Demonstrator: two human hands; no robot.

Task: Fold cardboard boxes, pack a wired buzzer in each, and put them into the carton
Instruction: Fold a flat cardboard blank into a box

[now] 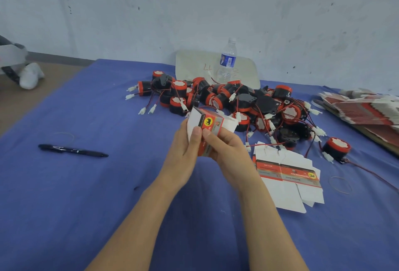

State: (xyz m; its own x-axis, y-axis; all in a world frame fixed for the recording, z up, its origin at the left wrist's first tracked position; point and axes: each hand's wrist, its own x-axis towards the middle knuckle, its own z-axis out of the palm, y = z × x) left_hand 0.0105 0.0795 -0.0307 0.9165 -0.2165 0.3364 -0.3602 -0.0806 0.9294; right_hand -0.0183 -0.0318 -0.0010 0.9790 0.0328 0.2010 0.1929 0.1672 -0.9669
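A small red-and-white cardboard box (210, 122) is held up over the middle of the blue table, its white flaps standing open at the top. My left hand (186, 148) grips its left side with the thumb on the front. My right hand (224, 143) grips its lower right side, thumb against the red panel. Behind the box lies a heap of black-and-red wired buzzers (235, 102) with white plugs. One buzzer (335, 148) sits apart on the right. Several flat unfolded boxes (287, 173) lie just right of my right hand.
A stack of flat box blanks (364, 108) rests at the right edge. A water bottle (227, 61) stands on a white board (194, 65) by the wall. A black pen (73, 150) lies at left. A rubber band (340, 184) lies at right.
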